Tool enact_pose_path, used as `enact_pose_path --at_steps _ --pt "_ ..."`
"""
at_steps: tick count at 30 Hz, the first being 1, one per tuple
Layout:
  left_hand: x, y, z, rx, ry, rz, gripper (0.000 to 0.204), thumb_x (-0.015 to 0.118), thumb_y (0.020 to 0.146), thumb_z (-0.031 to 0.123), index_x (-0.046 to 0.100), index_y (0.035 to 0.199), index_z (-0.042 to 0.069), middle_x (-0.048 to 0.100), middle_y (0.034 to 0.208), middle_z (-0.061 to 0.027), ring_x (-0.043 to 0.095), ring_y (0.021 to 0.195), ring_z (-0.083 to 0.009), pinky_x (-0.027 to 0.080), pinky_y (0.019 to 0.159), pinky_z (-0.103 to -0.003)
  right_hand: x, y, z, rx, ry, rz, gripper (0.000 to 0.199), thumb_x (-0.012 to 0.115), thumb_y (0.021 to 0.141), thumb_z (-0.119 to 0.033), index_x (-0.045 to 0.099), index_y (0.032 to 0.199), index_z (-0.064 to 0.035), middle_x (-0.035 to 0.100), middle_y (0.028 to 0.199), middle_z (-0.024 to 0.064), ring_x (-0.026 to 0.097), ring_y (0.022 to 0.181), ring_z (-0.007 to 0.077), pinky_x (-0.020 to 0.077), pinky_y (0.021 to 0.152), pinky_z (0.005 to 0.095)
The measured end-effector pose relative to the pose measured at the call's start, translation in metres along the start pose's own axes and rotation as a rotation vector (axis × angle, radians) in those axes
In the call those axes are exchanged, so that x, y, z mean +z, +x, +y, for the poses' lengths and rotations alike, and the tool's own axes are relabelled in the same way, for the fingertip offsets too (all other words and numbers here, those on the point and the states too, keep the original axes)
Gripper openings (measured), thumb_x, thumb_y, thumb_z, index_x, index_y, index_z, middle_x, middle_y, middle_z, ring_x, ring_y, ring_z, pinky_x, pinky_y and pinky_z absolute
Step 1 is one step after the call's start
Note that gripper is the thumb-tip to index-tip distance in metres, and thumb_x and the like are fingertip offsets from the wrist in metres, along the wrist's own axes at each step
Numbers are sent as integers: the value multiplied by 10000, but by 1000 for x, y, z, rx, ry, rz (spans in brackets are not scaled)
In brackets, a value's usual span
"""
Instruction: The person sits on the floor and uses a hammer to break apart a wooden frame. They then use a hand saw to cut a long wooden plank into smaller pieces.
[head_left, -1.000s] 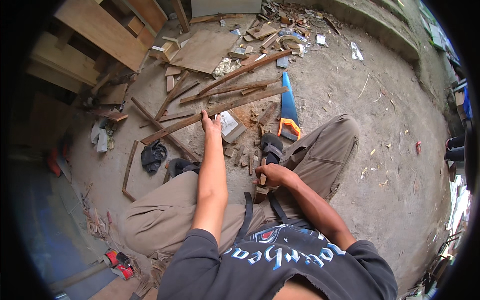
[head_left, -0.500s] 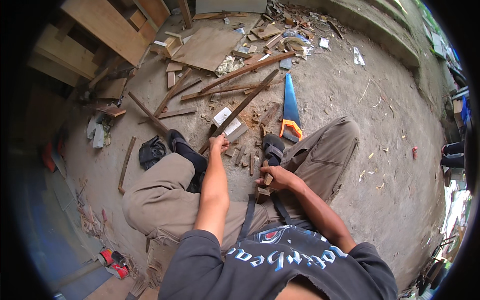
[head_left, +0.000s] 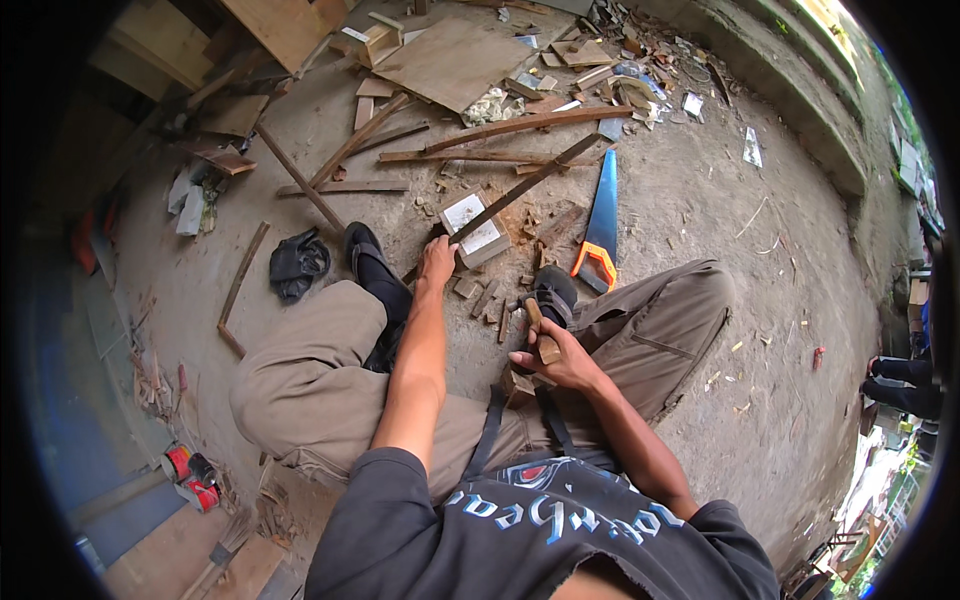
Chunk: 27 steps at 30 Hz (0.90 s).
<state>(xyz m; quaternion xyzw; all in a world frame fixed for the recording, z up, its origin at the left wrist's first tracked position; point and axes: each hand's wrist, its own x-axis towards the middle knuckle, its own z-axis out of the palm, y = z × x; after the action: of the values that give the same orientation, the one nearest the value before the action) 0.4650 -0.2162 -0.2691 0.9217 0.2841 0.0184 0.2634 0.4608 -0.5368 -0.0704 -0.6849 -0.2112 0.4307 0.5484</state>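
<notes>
My left hand [head_left: 437, 262] is closed around the lower part of a long, dark wooden strip [head_left: 530, 185]. The strip slants up to the right across a block with a white top [head_left: 464, 212]. Between my legs, my right hand [head_left: 565, 360] grips a short, worn wooden piece [head_left: 547, 346], shaped like a handle; its far end is hard to make out. Close below that hand sits a small wooden block [head_left: 517, 388]. A handsaw [head_left: 604, 205] with a blue blade and orange handle lies beyond my right foot.
Several wooden strips [head_left: 480, 157] lie crossed ahead, near a plywood sheet [head_left: 455, 65] and scattered scraps. Small offcuts [head_left: 486, 298] lie between my feet. A black plastic bag [head_left: 298, 266] rests by my left foot. At far right stands another person's legs [head_left: 905, 388].
The view has shifted, so the floor things sit further right. My left hand still holds the strip. My right hand has turned, and the wooden piece now points more upward and left.
</notes>
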Motion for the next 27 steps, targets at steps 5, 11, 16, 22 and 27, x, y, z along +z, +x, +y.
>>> enact_pose_path --at_steps 5,11,16,22,27 --pt "-12 -1 -1 187 15 61 340 686 863 223 600 1122 21 609 1075 -171 543 1045 -372 455 905 -454 0 2 -13 -9 15 38 392 809 804 -281 477 879 -86 476 753 -20 451 678 70 401 572 250" --pt "-15 5 13 130 -62 134 417 777 759 168 603 1104 12 583 1102 -164 529 1066 -371 431 931 -437 -3 3 -2 14 10 45 390 802 811 -283 473 876 -85 475 761 -15 454 692 70 399 583 245" --pt "-17 16 21 105 -42 26 418 786 761 181 593 1097 26 574 1102 -156 526 1102 -352 434 932 -423 -3 2 -1 -1 6 57 347 787 823 -166 466 933 -92 455 809 -31 431 729 70 392 633 238" --pt "9 11 47 173 -110 110 503 726 818 280 553 1243 73 554 1196 -136 516 1133 -339 416 956 -450 -5 4 7 -152 200 -147 368 620 873 16 433 1174 -80 491 1096 46 494 1050 119 404 916 270" --pt "13 -2 33 180 -148 157 549 682 846 230 485 1335 78 523 1284 -134 476 1208 -337 360 1020 -481 -11 6 0 -68 416 -217 555 523 945 -452 379 1326 -75 494 1341 156 487 1257 251 364 1074 391"
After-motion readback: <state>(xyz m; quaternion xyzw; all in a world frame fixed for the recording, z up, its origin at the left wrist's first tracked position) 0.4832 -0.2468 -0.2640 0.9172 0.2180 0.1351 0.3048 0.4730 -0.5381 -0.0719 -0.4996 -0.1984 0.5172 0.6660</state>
